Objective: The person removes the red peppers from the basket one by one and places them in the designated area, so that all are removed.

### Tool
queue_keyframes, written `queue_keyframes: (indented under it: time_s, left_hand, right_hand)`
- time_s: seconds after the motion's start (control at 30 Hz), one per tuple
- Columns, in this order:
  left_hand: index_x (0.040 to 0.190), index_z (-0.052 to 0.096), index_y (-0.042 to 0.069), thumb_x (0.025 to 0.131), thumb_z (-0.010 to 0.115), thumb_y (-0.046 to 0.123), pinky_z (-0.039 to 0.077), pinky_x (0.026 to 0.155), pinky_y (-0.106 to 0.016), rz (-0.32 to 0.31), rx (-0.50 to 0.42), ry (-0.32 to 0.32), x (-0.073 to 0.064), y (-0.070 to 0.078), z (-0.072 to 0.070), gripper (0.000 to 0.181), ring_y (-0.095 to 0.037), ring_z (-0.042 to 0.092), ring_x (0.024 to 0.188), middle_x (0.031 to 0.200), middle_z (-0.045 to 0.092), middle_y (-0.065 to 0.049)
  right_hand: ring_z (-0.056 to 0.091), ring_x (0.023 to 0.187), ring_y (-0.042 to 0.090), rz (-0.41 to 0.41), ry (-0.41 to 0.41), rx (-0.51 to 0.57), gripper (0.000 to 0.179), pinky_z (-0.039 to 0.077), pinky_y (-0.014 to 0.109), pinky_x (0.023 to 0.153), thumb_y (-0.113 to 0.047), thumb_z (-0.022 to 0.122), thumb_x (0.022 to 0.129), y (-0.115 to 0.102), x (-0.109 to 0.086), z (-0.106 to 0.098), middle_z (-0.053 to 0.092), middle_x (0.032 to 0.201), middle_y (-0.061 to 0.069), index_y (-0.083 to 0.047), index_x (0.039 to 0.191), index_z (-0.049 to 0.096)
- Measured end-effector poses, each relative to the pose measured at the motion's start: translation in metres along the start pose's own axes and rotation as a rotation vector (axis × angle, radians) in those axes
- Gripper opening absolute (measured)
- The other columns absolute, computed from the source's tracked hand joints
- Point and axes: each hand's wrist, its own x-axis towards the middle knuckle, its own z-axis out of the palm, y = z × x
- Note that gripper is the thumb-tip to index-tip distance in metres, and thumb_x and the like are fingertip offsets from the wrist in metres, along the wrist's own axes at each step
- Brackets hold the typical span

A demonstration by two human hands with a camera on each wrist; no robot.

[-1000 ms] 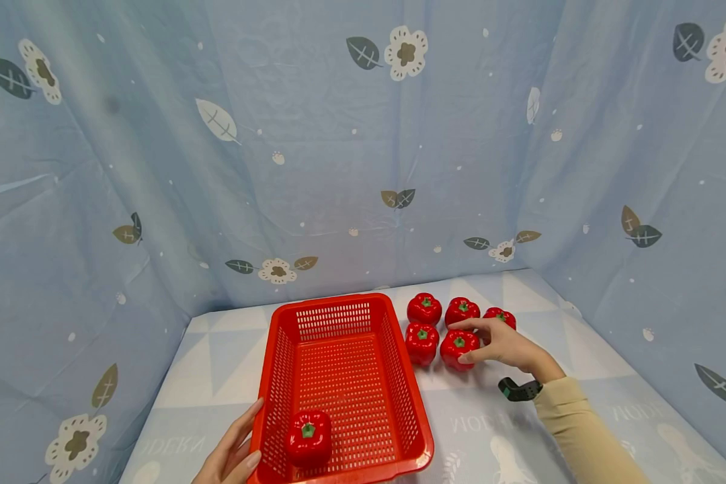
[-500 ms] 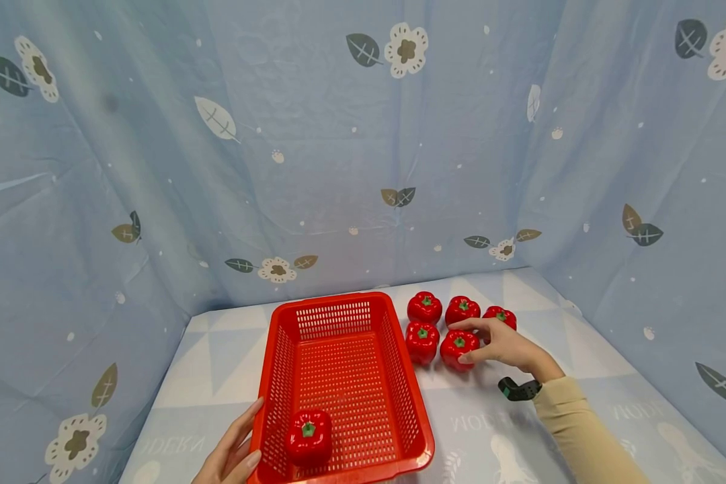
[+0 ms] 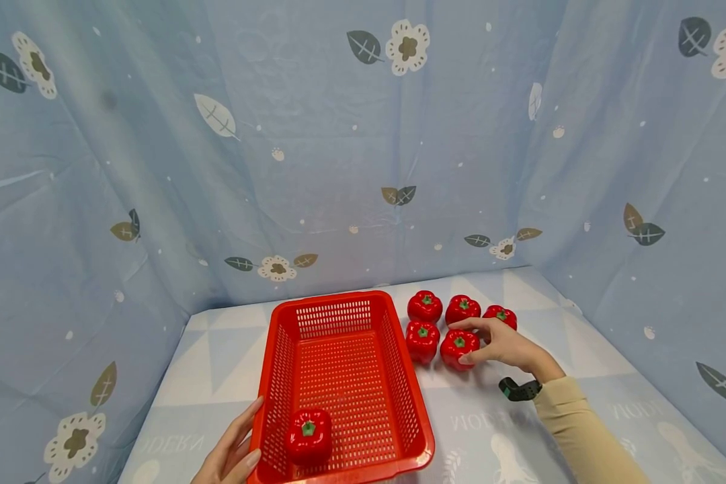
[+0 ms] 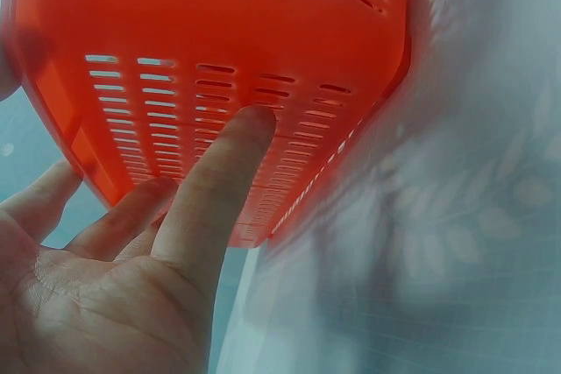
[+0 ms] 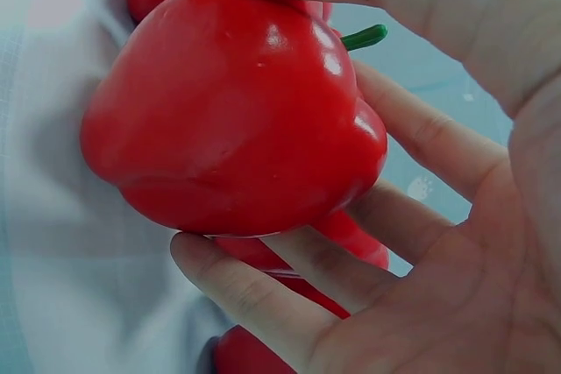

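Observation:
In the head view my right hand (image 3: 501, 344) grips a glossy red bell pepper (image 3: 458, 349) with a green stem, its thumb on the near side. The right wrist view shows the thumb on top of this bell pepper (image 5: 237, 111) and the fingers along its other side and below. My left hand (image 3: 230, 445) touches the left side of a red plastic basket (image 3: 423, 437). In the left wrist view its fairly straight fingers (image 4: 210, 190) lie against the slotted outer wall. One bell pepper (image 3: 309, 437) sits upright inside the basket, at the near left.
Around the gripped one stand other bell peppers: a near-left one (image 3: 422, 343), two behind (image 3: 425, 307) and one at the right (image 3: 501, 314), partly hidden by my hand. A patterned cloth covers the table (image 3: 212, 363). Blue curtains (image 3: 339, 134) enclose the back and sides.

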Motion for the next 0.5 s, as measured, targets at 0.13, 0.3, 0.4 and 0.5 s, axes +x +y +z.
queue_keyframes:
  time_s: [0.13,0.3,0.4,0.5]
  left_hand:
    - [0.177,0.006,0.014,0.113,0.060,0.029,0.058,0.102,-0.063,-0.001,0.000,-0.003,0.0003,0.0002,-0.0002,0.085,-0.054,0.032,0.157,0.180,0.004,-0.024]
    - [0.177,0.005,0.015,0.113,0.061,0.030,0.058,0.102,-0.064,-0.006,-0.004,-0.010,0.0002,-0.0001,-0.0007,0.086,-0.055,0.030,0.157,0.180,0.002,-0.024]
    - [0.177,0.004,0.015,0.113,0.061,0.029,0.058,0.102,-0.064,-0.007,-0.007,-0.014,0.0000,-0.0006,-0.0010,0.087,-0.053,0.032,0.157,0.180,0.002,-0.024]
    - [0.177,0.004,0.015,0.113,0.061,0.029,0.057,0.102,-0.064,-0.004,-0.008,-0.014,0.0001,-0.0011,-0.0012,0.087,-0.051,0.036,0.156,0.180,0.002,-0.023]
  right_hand:
    - [0.064,0.109,0.031,0.005,0.004,0.004,0.066,0.061,0.036,0.084,-0.014,0.090,0.090,-0.0002,-0.0003,0.0002,0.061,0.148,0.023,-0.003,0.150,0.065]
    - [0.064,0.112,0.029,0.019,0.012,0.025,0.066,0.061,0.038,0.088,-0.015,0.090,0.090,-0.0005,-0.0012,0.0014,0.061,0.149,0.022,-0.004,0.151,0.065]
    - [0.064,0.115,0.030,0.017,0.015,0.023,0.067,0.061,0.040,0.090,-0.016,0.090,0.090,-0.0002,-0.0014,0.0018,0.061,0.149,0.023,-0.005,0.151,0.065]
    - [0.064,0.117,0.032,0.006,0.013,0.018,0.067,0.061,0.042,0.091,-0.015,0.090,0.089,0.0002,-0.0016,0.0019,0.060,0.149,0.023,-0.004,0.151,0.064]
